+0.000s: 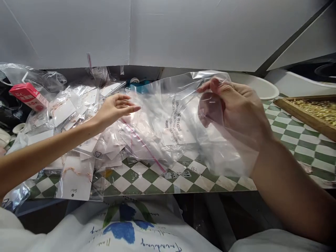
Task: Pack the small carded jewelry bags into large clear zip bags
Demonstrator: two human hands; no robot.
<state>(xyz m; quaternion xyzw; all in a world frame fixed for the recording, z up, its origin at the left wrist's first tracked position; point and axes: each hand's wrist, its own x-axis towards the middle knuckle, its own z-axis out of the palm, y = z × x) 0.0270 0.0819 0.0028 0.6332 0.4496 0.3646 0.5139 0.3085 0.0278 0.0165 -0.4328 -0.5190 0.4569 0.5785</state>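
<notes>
My right hand (233,108) pinches the upper corner of a large transparent zip bag (183,115) between thumb and fingers. The bag hangs stretched out above the table, with black warning print on it and a pink zip strip toward its left end. My left hand (117,108) has its fingers stretched out near that zip end; nothing shows in it. Below and around it lies a heap of small transparent packets with white cards. One packet (75,178) at the front edge shows a thin chain with a gold and pink look on its card.
The table has a green-and-white checked cover (154,183). A red drink carton (28,96) with a straw stands at the left. Back right are a white round basin (262,85) and a wooden tray (291,106) of golden pieces. White panels (183,35) stand behind.
</notes>
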